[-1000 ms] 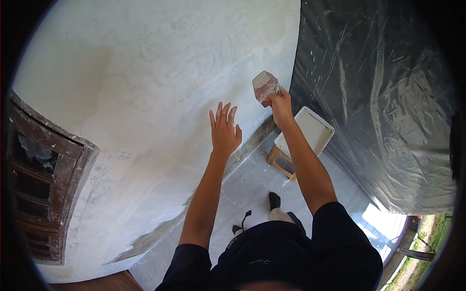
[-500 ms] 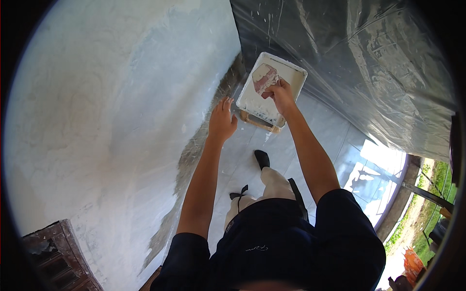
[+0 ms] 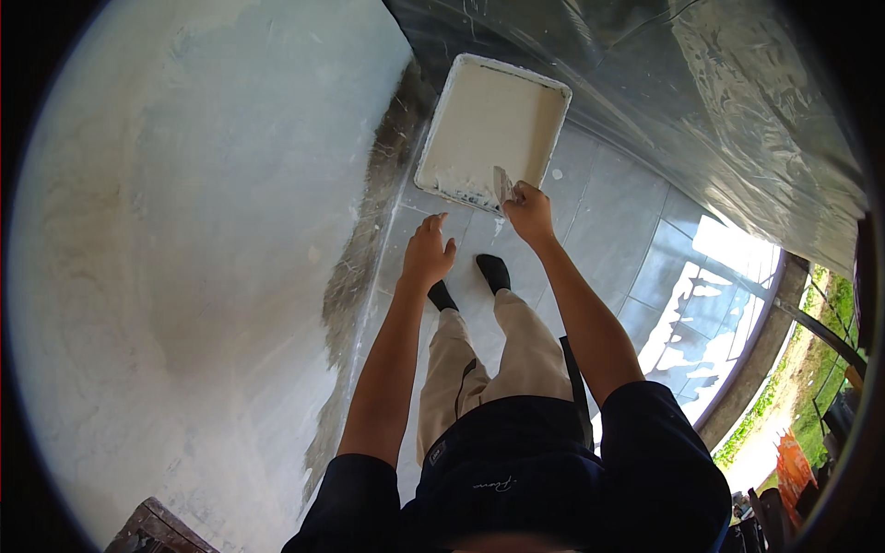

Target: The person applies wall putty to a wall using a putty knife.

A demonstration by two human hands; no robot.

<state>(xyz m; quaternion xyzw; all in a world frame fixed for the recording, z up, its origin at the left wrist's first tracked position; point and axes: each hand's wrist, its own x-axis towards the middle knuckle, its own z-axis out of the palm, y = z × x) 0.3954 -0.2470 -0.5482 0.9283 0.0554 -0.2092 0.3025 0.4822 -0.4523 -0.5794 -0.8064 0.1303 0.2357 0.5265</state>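
Observation:
A putty knife smeared with pale paste is gripped in my right hand. Its blade shows nearly edge-on, at the near right edge of a rectangular tray. Whether blade and rim touch, I cannot tell. Smooth off-white paste covers most of the tray's bottom, with dark specks and rough smears along the near side. My left hand is empty, fingers apart and stretched forward, between the wall and the tray's near left corner.
On the left rises a plastered wall, its lower strip rough and dark. Grey plastic sheeting hangs on the right. My feet stand on grey floor tiles. Sunlit ground and grass lie beyond a ledge at right.
My right hand has drawn the putty knife back from over the paste to the near edge, turning the blade edge-on. My left foot has come forward beside the right.

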